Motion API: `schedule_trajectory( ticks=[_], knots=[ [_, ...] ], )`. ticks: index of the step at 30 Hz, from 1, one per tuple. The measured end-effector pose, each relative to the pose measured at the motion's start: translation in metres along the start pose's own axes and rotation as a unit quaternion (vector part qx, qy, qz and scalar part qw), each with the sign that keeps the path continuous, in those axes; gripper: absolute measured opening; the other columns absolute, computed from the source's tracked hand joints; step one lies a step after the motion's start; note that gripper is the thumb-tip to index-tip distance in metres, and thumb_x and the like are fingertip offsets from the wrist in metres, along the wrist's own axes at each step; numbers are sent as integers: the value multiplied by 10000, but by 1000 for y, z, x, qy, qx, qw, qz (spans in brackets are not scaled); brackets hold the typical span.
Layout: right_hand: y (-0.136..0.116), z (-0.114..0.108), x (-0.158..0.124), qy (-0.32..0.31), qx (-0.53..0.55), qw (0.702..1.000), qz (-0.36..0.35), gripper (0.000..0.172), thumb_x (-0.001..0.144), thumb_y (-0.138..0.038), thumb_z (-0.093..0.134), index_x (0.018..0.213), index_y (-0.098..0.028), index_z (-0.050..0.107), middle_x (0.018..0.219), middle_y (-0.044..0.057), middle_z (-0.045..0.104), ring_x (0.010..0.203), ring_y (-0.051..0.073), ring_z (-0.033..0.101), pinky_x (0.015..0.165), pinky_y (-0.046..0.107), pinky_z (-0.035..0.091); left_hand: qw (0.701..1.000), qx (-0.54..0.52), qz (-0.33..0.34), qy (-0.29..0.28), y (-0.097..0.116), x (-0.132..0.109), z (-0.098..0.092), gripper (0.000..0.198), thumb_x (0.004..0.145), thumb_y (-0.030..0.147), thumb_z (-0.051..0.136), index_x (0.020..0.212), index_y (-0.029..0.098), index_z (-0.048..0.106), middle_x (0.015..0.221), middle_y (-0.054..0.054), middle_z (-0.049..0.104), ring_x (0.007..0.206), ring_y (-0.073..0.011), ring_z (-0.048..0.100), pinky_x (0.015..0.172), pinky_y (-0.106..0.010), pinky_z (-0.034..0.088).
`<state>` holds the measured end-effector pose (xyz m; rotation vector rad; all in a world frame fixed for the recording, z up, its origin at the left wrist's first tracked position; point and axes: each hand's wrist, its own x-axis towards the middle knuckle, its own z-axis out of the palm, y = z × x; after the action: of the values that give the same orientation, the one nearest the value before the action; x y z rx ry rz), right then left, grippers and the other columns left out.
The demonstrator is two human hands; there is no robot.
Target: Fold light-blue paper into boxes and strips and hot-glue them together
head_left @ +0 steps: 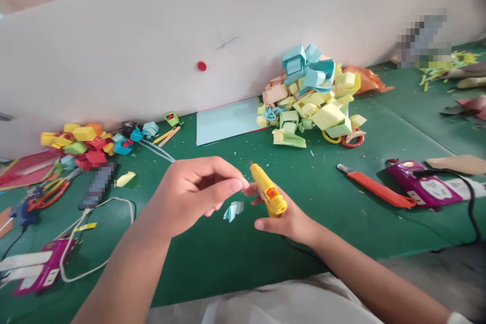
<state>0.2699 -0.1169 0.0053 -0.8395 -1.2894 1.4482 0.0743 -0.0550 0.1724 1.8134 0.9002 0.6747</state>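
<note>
A small yellow hot glue gun [269,193] is gripped in my right hand [286,217], its nozzle pointing up and away from me. My left hand [201,187] is closed in a pinch, thumb against forefinger, close to the fingertips of the right hand and left of the nozzle. Whatever it pinches, if anything, is too small to make out. On the green table [212,263], just below the two hands, lies a small folded piece of light blue paper [233,211]. A dark cord runs from beneath my right hand toward the table's front edge.
Folded paper pieces [315,96] are heaped at the back right, brighter ones [85,142] at the back left. Light blue sheets [231,120] lean between them. A red-handled cutter [379,188] and purple power strip [423,182] lie right; scissors [56,190] and another purple strip [49,266] lie left.
</note>
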Motion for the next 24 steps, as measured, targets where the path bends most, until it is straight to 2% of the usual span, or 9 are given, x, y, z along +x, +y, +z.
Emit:
schedule_trajectory(
  ticks=[2,4,7,9,12,15,19,24],
  knots=[
    [1,7,9,-23,37,999,-19,632,767,-337,869,1318,-289,562,1353,71,610,1267,281,565,1095,499,452,1000,-17,11,-17,4,7,9,157,892,367,729,837,236,797,454,54,480,380,-75,400,363,-186,334],
    [2,14,15,-29,72,997,-21,561,764,-291,861,1250,-267,581,1261,65,655,1185,267,616,1066,502,467,999,-36,18,-32,4,13,14,197,891,407,739,845,224,795,444,55,466,379,-76,387,368,-193,331],
    [2,21,20,1,91,996,-19,429,765,-256,842,1120,-248,601,1107,42,668,1044,236,645,970,471,510,997,-68,11,-39,3,17,17,223,892,433,741,849,219,787,454,53,473,399,-84,408,391,-204,351],
    [0,21,20,14,88,996,-29,456,750,-242,844,1135,-258,599,1129,40,647,1060,233,624,945,448,515,995,-91,5,-32,1,18,18,203,894,414,741,842,222,781,466,53,475,418,-84,414,412,-208,362],
    [-2,20,19,-1,77,996,-37,536,718,-241,863,1176,-263,587,1196,49,626,1115,237,592,970,436,492,992,-122,2,-16,-1,18,18,168,898,375,740,832,224,772,471,60,455,437,-80,400,442,-214,374],
    [-3,22,18,4,59,998,0,463,716,-281,863,1084,-250,583,1061,26,627,959,209,594,886,407,495,991,-134,0,-3,-4,17,19,168,894,383,739,841,226,770,474,59,447,451,-89,404,451,-228,361],
    [-3,26,16,24,54,998,26,375,739,-316,835,951,-251,532,841,-31,542,744,155,514,717,335,463,991,-136,1,11,-7,14,17,174,884,397,747,840,230,775,475,57,441,447,-88,394,440,-233,324],
    [-1,23,13,57,63,995,52,391,723,-329,839,925,-256,513,812,-45,498,694,133,473,670,305,439,988,-134,42,58,-3,7,2,97,892,337,763,862,253,800,479,61,442,425,-68,359,435,-232,300]
  ],
)
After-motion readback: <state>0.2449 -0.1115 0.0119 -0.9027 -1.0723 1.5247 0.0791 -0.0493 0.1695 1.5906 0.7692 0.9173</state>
